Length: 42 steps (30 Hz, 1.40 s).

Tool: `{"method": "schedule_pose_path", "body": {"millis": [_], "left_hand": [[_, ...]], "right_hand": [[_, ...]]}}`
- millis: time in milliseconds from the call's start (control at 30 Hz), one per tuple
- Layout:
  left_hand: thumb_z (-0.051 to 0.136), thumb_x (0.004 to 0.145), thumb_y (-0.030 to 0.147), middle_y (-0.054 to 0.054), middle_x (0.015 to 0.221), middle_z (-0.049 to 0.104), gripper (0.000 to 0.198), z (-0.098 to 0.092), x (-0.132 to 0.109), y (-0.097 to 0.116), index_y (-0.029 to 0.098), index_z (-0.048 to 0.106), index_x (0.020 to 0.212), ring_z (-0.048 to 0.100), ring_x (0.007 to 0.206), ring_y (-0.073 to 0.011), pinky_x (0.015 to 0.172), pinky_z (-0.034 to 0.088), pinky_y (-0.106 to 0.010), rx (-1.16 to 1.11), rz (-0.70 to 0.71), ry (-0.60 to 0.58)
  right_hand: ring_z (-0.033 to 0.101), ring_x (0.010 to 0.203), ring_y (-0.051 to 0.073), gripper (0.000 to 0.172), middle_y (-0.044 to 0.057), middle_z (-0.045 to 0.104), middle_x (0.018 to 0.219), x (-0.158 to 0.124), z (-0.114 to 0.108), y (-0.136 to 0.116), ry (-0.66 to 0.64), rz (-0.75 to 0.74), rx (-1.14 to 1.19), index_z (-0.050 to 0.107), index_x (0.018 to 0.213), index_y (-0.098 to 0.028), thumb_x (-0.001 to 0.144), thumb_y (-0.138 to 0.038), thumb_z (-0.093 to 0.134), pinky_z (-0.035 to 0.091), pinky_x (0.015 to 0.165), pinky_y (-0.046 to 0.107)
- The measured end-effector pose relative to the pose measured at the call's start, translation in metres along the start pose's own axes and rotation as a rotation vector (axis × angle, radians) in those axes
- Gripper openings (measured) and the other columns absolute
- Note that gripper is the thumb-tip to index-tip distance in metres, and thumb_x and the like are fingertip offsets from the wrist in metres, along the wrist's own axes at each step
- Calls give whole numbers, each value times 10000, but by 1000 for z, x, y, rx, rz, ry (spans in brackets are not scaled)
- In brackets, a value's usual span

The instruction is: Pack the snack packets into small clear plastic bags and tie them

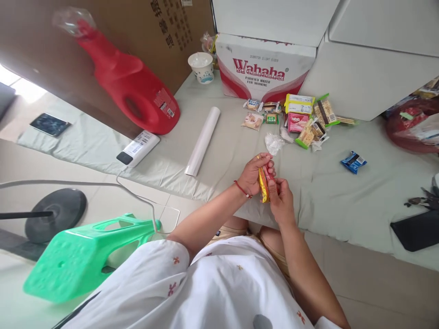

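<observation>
Between my two hands, above the front edge of the cloth, is a red and yellow snack packet (264, 185). My left hand (254, 176), with a red bracelet at the wrist, is closed round its upper part. The fingers of my right hand (281, 196) pinch the packet's right side. Just beyond lies crumpled clear plastic (274, 143). Further back are several wrapped snacks, among them a pink nabati pack (297, 122), a yellow and white packet (299, 104) and a small green one (272, 119). A blue packet (353, 162) lies apart on the right.
A Wahaba-marked carton (264, 68) stands at the back beside a paper cup (201, 68). On the left are a white roll (203, 141), a red jug (137, 91), a power bank (138, 148) and a phone (50, 124). A green stool (78, 260) lies tipped lower left.
</observation>
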<state>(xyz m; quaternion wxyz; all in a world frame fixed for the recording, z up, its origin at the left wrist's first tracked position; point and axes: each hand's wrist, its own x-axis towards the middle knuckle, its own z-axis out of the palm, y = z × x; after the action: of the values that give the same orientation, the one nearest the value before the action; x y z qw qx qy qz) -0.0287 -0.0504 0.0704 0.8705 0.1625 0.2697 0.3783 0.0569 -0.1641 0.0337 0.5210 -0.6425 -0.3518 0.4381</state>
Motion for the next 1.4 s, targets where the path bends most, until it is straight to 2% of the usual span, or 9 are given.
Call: {"method": "schedule_pose_path", "body": {"millis": [167, 333, 433, 600, 800, 1000, 1100, 1267, 1400], "left_hand": [[799, 805, 285, 67, 694, 552, 323, 7, -3, 3, 237, 602, 1056, 541, 573, -78, 641, 473, -250, 74, -7, -95], [814, 793, 541, -52, 1118, 747, 694, 4, -9, -2, 315, 525, 1382, 740, 1067, -243, 932, 564, -423, 99, -38, -213], [854, 743, 355, -1, 879, 709, 549, -1, -8, -9, 241, 611, 1222, 722, 852, -177, 835, 556, -344, 108, -92, -150], [747, 645, 129, 91, 588, 434, 281, -3, -5, -18, 189, 580, 863, 428, 491, -52, 572, 427, -233, 18, -93, -117], [871, 695, 293, -17, 947, 724, 537, -2, -9, -20, 226, 597, 1152, 730, 859, -174, 765, 573, -310, 55, -114, -69], [822, 670, 155, 99, 638, 512, 430, 4, -6, -24, 203, 568, 1014, 505, 524, -48, 574, 420, -192, 80, -68, -16], [857, 705, 229, 90, 699, 552, 504, 6, -9, -27, 236, 550, 1104, 550, 579, -72, 609, 446, -213, 111, -85, -45], [942, 714, 345, -35, 1187, 669, 855, -10, -30, -19, 292, 489, 1437, 658, 1164, -193, 978, 528, -326, 423, -33, -62], [889, 773, 394, -61, 1215, 654, 613, -38, -54, 9, 250, 609, 1298, 647, 1137, -201, 968, 528, -329, 703, 102, -18]], "right_hand": [[560, 512, 100, 541, -50, 602, 745, -18, -7, -4, -165, 191, 269, 514, 1008, -245, 882, -736, 700, 437, 395, 204], [397, 432, 26, 565, -89, 513, 726, -20, -14, -13, -122, 214, 398, 525, 981, -237, 820, -713, 782, 250, 346, 162], [444, 433, 44, 618, -89, 502, 682, -20, -14, -12, -161, 265, 338, 537, 950, -224, 773, -763, 785, 267, 345, 172], [592, 545, 94, 641, -53, 579, 729, -26, -11, -7, -139, 262, 271, 545, 954, -221, 786, -810, 732, 418, 386, 188], [366, 419, 25, 600, -93, 486, 701, -30, -14, -3, -91, 297, 405, 561, 984, -234, 793, -768, 757, 241, 333, 170], [491, 491, 60, 573, -52, 584, 758, -38, -12, -4, -95, 316, 309, 563, 1006, -238, 862, -781, 676, 332, 354, 172], [554, 576, 83, 546, -40, 604, 781, -50, -19, -6, -49, 289, 307, 586, 1041, -239, 853, -730, 730, 437, 414, 177], [500, 511, 51, 531, -48, 607, 758, -61, -91, -13, 240, 281, 279, 595, 948, -225, 761, -642, 865, 410, 392, 166], [462, 437, 47, 466, -34, 583, 653, -4, -203, -45, 658, -6, 120, 564, 818, -225, 756, -557, 885, 314, 354, 189]]}}
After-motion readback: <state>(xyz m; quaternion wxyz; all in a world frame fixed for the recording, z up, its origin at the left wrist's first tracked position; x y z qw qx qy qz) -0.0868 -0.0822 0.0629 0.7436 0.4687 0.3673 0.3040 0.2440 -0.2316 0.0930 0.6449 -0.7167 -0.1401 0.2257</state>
